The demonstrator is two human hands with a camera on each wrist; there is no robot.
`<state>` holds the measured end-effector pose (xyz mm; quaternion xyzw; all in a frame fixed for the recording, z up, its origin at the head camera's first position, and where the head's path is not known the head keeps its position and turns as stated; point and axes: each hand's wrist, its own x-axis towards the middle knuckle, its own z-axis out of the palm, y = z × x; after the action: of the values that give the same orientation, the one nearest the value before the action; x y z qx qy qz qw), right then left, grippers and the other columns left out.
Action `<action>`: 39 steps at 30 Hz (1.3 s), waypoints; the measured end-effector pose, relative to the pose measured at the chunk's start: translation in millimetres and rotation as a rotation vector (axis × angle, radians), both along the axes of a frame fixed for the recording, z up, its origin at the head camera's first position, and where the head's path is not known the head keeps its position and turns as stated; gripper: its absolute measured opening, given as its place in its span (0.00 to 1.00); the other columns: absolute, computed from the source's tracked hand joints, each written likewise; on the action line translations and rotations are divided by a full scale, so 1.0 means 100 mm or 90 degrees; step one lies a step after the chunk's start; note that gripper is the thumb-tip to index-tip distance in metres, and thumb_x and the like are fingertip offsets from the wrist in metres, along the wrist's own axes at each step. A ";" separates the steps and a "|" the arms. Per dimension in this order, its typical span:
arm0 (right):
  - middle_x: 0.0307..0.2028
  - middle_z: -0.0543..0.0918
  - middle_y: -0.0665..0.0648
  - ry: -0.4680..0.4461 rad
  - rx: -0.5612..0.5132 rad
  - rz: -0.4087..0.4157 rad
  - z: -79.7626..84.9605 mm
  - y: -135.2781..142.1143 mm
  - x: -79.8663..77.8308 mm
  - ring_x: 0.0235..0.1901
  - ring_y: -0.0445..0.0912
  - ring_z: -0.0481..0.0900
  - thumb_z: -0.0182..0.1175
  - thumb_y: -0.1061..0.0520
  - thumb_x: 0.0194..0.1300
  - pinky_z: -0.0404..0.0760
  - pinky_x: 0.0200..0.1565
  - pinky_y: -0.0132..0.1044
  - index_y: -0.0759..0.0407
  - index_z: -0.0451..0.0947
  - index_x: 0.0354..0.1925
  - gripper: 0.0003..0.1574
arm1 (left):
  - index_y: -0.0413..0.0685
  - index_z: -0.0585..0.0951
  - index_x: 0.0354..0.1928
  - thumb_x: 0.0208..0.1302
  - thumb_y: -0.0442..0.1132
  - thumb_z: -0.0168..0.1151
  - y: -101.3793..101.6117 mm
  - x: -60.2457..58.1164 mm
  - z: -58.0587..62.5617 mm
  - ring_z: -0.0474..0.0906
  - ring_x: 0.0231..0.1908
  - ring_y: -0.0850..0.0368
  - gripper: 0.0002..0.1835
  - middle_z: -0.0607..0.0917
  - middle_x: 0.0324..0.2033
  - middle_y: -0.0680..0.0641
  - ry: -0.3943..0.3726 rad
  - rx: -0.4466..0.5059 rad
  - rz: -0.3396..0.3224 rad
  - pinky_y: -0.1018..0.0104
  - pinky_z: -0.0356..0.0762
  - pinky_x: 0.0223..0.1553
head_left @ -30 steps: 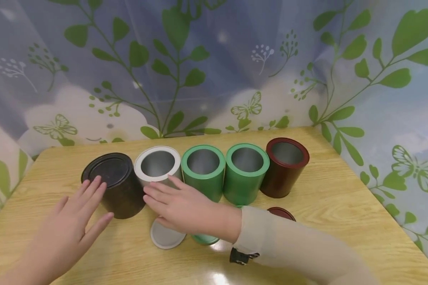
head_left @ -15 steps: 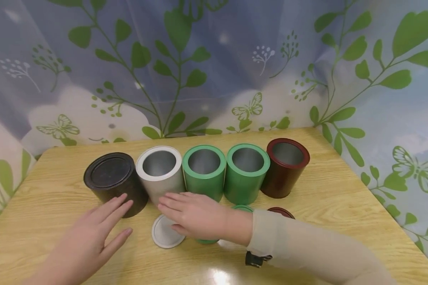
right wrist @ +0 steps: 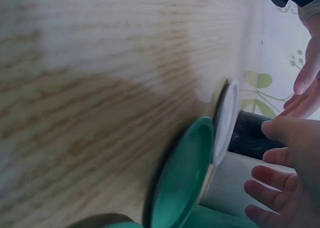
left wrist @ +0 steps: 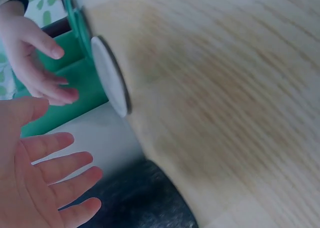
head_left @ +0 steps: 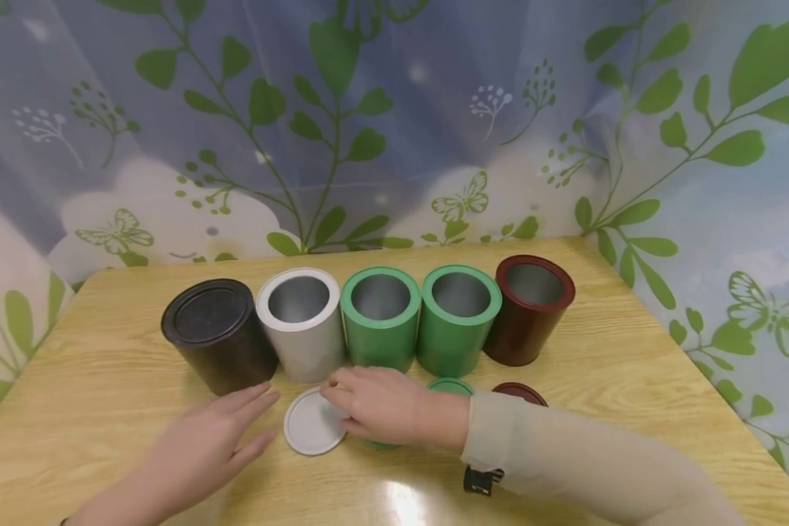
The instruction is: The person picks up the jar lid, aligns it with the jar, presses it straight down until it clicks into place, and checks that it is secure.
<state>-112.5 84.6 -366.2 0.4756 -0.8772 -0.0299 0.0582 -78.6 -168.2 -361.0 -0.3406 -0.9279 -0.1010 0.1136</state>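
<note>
My right hand (head_left: 394, 402), fingers a little bent and holding nothing, hovers by the white lid (head_left: 310, 427) and overlaps its right edge in the head view. To the left of that lid, my left hand (head_left: 207, 442) reaches in with fingers extended, in front of the black can (head_left: 226, 351). The black can has its lid on. Beside it stand an open white can (head_left: 309, 347), two open green cans (head_left: 381, 340) and an open dark red can (head_left: 522, 325). One green lid (head_left: 450, 385) shows past my right wrist; another green lid (right wrist: 187, 173) is mostly hidden beneath that hand.
A dark red lid (head_left: 521, 393) lies in front of the dark red can, partly behind my right sleeve. All cans stand in one row across the wooden table (head_left: 631, 387). Patterned curtains (head_left: 394, 131) hang behind the table and along its right side.
Both hands have come down toward the table front, off the black and white cans. My left hand moved right and my right hand slightly right, its fingers now more bent.
</note>
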 end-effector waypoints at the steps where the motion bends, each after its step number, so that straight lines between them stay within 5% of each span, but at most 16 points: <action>1: 0.51 0.73 0.49 -0.002 0.005 -0.005 -0.01 0.00 0.00 0.45 0.41 0.75 0.59 0.44 0.63 0.77 0.43 0.31 0.54 0.71 0.59 0.29 | 0.41 0.79 0.52 0.55 0.46 0.68 0.01 -0.01 -0.02 0.78 0.49 0.46 0.24 0.80 0.51 0.42 -0.006 -0.005 -0.002 0.49 0.76 0.46; 19: 0.56 0.70 0.55 -0.079 0.031 -0.018 -0.19 -0.03 -0.07 0.54 0.45 0.71 0.58 0.36 0.61 0.75 0.50 0.36 0.58 0.65 0.64 0.42 | 0.39 0.75 0.56 0.45 0.49 0.72 0.22 -0.13 -0.32 0.76 0.50 0.44 0.36 0.77 0.53 0.37 -0.099 -0.013 -0.007 0.51 0.76 0.46; 39: 0.56 0.72 0.57 -0.074 0.015 -0.001 -0.29 -0.11 -0.11 0.52 0.45 0.72 0.61 0.37 0.58 0.71 0.54 0.31 0.62 0.69 0.59 0.40 | 0.41 0.77 0.52 0.45 0.48 0.73 0.31 -0.20 -0.39 0.75 0.49 0.41 0.32 0.75 0.52 0.34 -0.145 -0.031 -0.040 0.50 0.76 0.44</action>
<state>-123.3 74.0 -395.6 0.4761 -0.8793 -0.0127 0.0016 -98.3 -137.1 -399.6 -0.3586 -0.9257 -0.1199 -0.0043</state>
